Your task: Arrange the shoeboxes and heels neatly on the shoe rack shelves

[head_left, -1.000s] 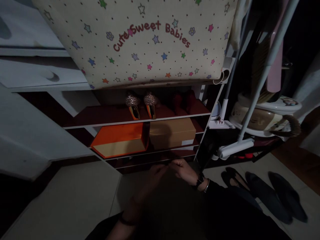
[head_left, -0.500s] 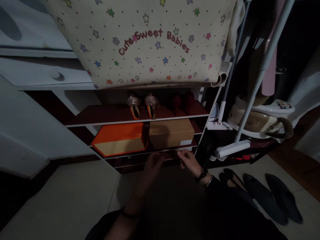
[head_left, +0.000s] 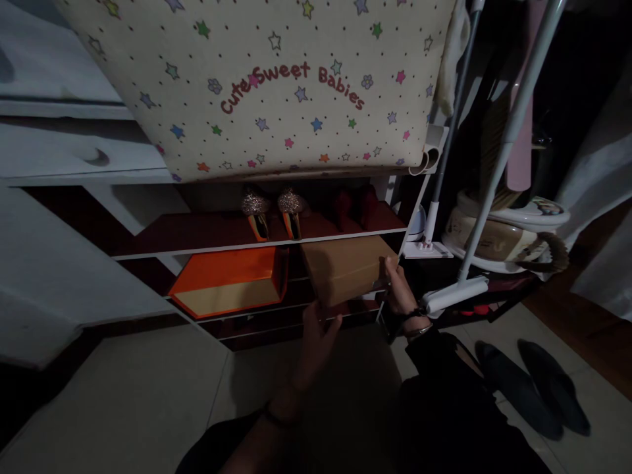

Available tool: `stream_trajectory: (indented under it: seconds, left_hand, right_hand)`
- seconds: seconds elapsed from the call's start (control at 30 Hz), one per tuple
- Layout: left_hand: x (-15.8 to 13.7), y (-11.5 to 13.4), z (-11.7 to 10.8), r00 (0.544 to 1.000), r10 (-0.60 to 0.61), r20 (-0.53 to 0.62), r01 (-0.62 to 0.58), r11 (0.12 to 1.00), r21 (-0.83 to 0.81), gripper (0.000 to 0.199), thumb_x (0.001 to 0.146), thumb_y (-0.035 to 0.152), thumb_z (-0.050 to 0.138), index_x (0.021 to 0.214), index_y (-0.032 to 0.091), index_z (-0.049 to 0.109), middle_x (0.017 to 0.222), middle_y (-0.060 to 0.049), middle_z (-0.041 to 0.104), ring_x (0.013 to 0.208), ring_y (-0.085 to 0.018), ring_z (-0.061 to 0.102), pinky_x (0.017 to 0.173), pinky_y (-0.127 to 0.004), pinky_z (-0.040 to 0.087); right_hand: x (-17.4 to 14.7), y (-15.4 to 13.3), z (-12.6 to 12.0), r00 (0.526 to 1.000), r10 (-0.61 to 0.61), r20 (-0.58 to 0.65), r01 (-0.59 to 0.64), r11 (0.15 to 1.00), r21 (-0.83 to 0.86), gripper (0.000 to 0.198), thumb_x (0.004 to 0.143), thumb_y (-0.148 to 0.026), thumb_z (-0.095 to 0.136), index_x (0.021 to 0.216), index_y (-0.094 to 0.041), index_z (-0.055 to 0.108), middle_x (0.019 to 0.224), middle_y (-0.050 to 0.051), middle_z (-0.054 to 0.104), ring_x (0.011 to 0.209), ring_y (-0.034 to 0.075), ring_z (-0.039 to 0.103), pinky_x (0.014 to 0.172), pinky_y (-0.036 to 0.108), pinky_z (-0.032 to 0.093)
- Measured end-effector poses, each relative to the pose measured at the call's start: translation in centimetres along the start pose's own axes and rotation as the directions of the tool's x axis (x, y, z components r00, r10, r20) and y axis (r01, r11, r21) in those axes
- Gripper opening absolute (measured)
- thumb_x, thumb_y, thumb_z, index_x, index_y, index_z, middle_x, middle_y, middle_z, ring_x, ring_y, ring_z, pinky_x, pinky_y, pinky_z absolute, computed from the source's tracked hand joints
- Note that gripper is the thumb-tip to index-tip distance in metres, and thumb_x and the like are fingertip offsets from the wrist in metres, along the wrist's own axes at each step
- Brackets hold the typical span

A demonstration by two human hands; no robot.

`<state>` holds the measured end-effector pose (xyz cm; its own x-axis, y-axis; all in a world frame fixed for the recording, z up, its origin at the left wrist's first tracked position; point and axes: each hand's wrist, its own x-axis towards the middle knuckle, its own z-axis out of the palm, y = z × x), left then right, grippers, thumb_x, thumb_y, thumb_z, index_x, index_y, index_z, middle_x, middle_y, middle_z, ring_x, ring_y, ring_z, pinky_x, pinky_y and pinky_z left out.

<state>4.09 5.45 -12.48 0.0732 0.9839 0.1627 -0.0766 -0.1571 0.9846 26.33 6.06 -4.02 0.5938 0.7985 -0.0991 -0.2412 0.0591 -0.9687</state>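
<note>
A brown cardboard shoebox sits at a slant on the middle shelf, its front edge jutting out and its right end higher than its left. My right hand grips the right end, thumb on top and fingers partly hidden behind the edge. Just below the box's front left corner is my left hand. Its thumb is spread from the fingers, whose tips reach the corner; in the dim light I cannot tell how firmly they touch. Left of the box lies an orange shoebox with a pale front.
Glittery high heels and dark red heels stand on the shelf above. A star-printed cover hangs over the rack. On the right are a white mop, a beige pot and dark shoes on the floor.
Both hands were in front of the shelf, off the box. Now my right hand has taken hold of its right end, my left reaches its corner, and the box has turned and tilted outward.
</note>
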Motion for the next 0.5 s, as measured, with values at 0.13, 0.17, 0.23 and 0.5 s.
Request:
stream_trajectory:
  seconds: [0.13,0.17,0.23,0.5]
  left_hand:
    - [-2.7,0.6,1.4,0.994,-0.027,0.109,0.035,0.997,-0.071,0.065,0.083,0.051,0.079,0.135,0.024,0.051,0.149,-0.017,0.050,0.141,-0.033,0.054,0.116,-0.054,0.045]
    - [-3.0,0.9,1.5,0.990,-0.040,0.133,0.053,0.994,-0.096,0.063,0.084,0.049,0.078,0.135,0.026,0.051,0.152,-0.017,0.049,0.144,-0.033,0.052,0.118,-0.053,0.044]
    - [-3.0,1.5,1.5,0.983,-0.056,0.175,0.082,0.986,-0.146,0.062,0.086,0.048,0.077,0.138,0.028,0.050,0.158,-0.016,0.046,0.148,-0.032,0.050,0.120,-0.052,0.043]
    - [0.0,2.4,-0.8,0.979,-0.134,0.150,0.151,0.983,-0.103,0.074,0.080,0.058,0.081,0.140,0.022,0.058,0.148,-0.017,0.062,0.144,-0.036,0.054,0.119,-0.051,0.045]
  right_hand:
    - [0.1,-1.1,-0.7,0.991,0.075,-0.115,-0.069,0.996,0.055,0.067,0.075,-0.068,0.081,0.121,-0.029,0.053,0.128,0.009,0.069,0.108,0.029,0.071,0.076,0.041,0.064]
    - [0.2,-1.0,-0.9,0.990,0.055,-0.132,-0.048,0.997,0.062,0.068,0.075,-0.069,0.080,0.121,-0.028,0.052,0.126,0.009,0.069,0.106,0.029,0.071,0.074,0.040,0.064]
    - [0.4,-0.7,-1.0,0.991,0.009,-0.130,0.002,0.997,0.078,0.067,0.076,-0.071,0.078,0.120,-0.027,0.053,0.125,0.009,0.069,0.104,0.027,0.071,0.074,0.039,0.065]
    - [-0.4,1.8,-0.2,0.993,0.045,0.110,-0.055,0.995,0.085,0.079,0.071,-0.063,0.089,0.134,-0.032,0.052,0.131,0.007,0.069,0.108,0.027,0.073,0.071,0.036,0.065]
